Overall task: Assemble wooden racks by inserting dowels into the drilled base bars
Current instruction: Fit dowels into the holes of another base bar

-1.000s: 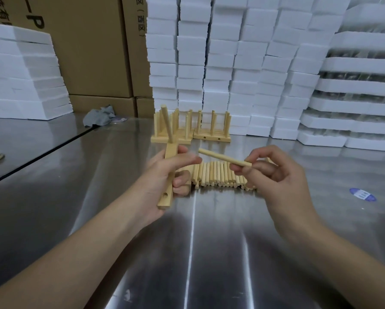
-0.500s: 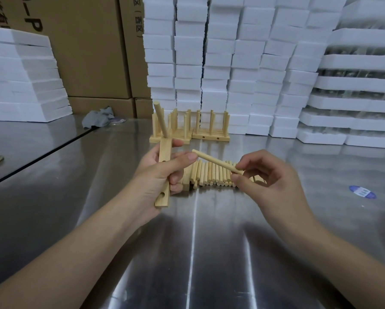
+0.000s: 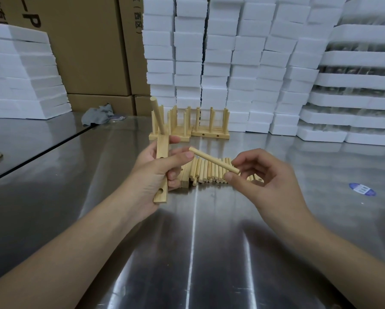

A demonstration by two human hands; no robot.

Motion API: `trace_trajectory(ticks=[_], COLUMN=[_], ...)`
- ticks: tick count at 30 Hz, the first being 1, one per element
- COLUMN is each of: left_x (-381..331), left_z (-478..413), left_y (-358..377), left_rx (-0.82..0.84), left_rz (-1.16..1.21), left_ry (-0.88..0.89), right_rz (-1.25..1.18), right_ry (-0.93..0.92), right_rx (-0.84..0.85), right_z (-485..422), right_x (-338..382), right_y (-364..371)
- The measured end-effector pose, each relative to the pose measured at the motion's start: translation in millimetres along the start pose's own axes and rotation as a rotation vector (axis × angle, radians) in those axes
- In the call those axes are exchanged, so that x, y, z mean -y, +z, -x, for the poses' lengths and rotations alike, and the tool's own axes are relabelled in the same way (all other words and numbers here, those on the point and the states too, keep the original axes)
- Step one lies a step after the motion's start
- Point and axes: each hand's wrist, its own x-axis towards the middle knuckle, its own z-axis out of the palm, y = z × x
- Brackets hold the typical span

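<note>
While the left hand (image 3: 152, 175) grips a bar (image 3: 162, 146) over the table (image 3: 193, 241), fingers and thumb curled round its middle, one dowel (image 3: 157, 117) stands in the bar's far hole, tilted slightly left. The right hand (image 3: 267, 181) pinches a second dowel (image 3: 211, 159) by its near end between thumb and fingertips; its free end lies just beside the left thumb. Loose dowels (image 3: 206, 173) lie in a row on the table between the hands, and finished racks (image 3: 210, 127) stand behind them.

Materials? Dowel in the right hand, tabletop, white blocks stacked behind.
Dowel: pale wood, matte, apparently unvarnished; no sheen.
Tabletop: likely brushed stainless steel; streaky mirror-like reflections.
White blocks: probably polystyrene foam; grainy matte faces, ragged edges.
</note>
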Motion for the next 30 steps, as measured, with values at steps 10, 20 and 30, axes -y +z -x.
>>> trace_trajectory(ticks=[10,20,30], left_x=[-3,-5,0], left_z=[4,9,10], left_y=[4,8,10], left_rx=[0.036,0.079,0.151], left_rz=[-0.02,0.032,-0.073], left_ry=[-0.013,-0.135,-0.152], right_rz=[0.006,0.086,0.193], right_ry=[0.017,-0.109,-0.153], right_rx=[-0.007,0.038,0.032], right_z=[-1,8,14], right_x=[-4,7,12], right_y=[1,4,6])
